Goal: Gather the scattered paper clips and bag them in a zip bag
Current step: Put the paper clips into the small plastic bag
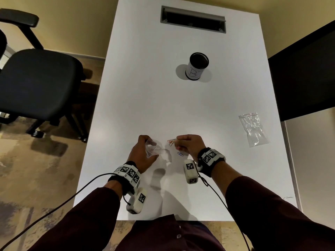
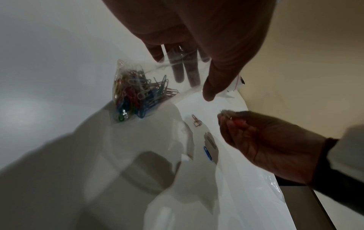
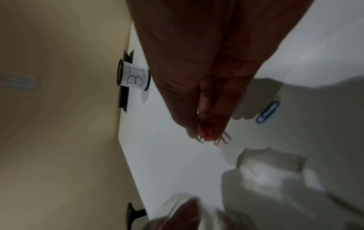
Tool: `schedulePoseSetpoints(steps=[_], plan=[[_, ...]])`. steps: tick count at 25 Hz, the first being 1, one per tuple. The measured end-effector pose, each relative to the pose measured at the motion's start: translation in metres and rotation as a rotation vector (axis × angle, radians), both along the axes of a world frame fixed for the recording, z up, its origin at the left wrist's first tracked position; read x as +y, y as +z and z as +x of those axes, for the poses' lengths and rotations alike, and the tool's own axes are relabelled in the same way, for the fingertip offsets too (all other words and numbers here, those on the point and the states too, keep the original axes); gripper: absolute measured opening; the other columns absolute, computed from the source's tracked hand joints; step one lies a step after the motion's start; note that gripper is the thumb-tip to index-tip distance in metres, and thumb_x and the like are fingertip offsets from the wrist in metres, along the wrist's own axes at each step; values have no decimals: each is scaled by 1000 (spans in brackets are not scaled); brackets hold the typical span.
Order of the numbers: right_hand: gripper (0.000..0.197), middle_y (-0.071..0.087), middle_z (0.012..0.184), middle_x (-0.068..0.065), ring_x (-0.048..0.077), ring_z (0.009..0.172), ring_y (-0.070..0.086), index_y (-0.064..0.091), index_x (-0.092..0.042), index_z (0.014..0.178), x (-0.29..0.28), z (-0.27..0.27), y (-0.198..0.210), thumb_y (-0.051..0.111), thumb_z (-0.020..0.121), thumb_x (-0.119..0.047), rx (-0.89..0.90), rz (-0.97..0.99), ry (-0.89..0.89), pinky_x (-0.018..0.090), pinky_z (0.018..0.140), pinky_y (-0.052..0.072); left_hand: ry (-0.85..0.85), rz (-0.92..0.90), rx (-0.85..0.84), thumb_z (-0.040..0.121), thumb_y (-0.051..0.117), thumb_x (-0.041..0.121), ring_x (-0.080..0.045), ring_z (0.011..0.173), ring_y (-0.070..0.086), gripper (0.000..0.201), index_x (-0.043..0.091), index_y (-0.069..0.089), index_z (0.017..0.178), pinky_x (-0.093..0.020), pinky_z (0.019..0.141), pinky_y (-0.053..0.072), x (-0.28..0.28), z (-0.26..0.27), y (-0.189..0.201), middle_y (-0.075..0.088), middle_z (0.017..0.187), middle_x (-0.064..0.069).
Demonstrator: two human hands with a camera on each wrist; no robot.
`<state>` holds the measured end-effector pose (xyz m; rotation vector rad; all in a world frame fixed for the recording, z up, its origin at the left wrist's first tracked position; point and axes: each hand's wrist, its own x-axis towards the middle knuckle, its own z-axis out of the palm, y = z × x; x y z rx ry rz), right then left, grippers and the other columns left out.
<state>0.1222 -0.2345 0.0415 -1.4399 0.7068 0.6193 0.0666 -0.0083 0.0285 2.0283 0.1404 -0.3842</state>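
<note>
My left hand (image 1: pixel 145 153) holds a clear zip bag (image 2: pixel 141 93) above the white table (image 1: pixel 163 105), fingers and thumb gripping its mouth. Several coloured paper clips (image 2: pixel 133 96) lie bunched at the bag's bottom. My right hand (image 1: pixel 188 144), just right of the bag, pinches a few paper clips (image 3: pixel 204 135), one of them red, at its fingertips. Loose on the table between the hands lie an orange clip (image 1: pixel 170 142) and a blue clip (image 1: pixel 180 154) (image 3: pixel 268 112) (image 2: pixel 207 153). A grey clip (image 2: pixel 209 140) lies beside the blue one.
A second clear zip bag (image 1: pixel 253 129) lies near the table's right edge. A black pen cup labelled "B1" (image 1: pixel 196 67) stands farther back. A cable slot (image 1: pixel 193 19) is set into the far end. A black office chair (image 1: pixel 36 78) stands left of the table.
</note>
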Motion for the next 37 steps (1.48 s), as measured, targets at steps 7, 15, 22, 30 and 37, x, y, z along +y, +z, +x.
schedulePoseSetpoints(steps=[7,15,22,30,37], plan=[[22,73,91,25,29,80,72,71,13,98,29,-1,30,77,79,5,-59,102,286,36,83,62,-6,5,17,68,80,17,-14,90,65,61,32,37,108,-38,78,56,-24,1,2,63,104,6],[19,70,107,32,30,90,70,71,10,104,38,-2,41,64,87,9,-68,10,396,40,90,59,-28,54,14,68,79,16,-18,89,63,66,36,32,110,-37,78,55,-33,0,3,59,105,3],[16,77,82,16,34,84,75,77,-11,77,10,3,30,73,76,4,-236,-252,214,41,78,62,-8,-5,19,68,79,18,-11,86,64,60,38,38,107,-34,72,57,-39,-1,-2,64,101,12],[56,62,114,0,17,103,62,65,-22,115,-33,-17,-16,88,65,-29,-139,-779,500,35,94,54,-3,-5,42,63,76,25,-16,77,66,60,40,38,107,-45,83,55,-27,-7,-3,66,99,13],[51,56,117,3,20,105,60,60,-18,116,-6,-30,-33,85,71,-22,-203,-791,588,36,96,50,22,26,30,69,80,23,-13,81,67,59,37,40,109,-36,77,57,-11,-13,-3,66,98,14]])
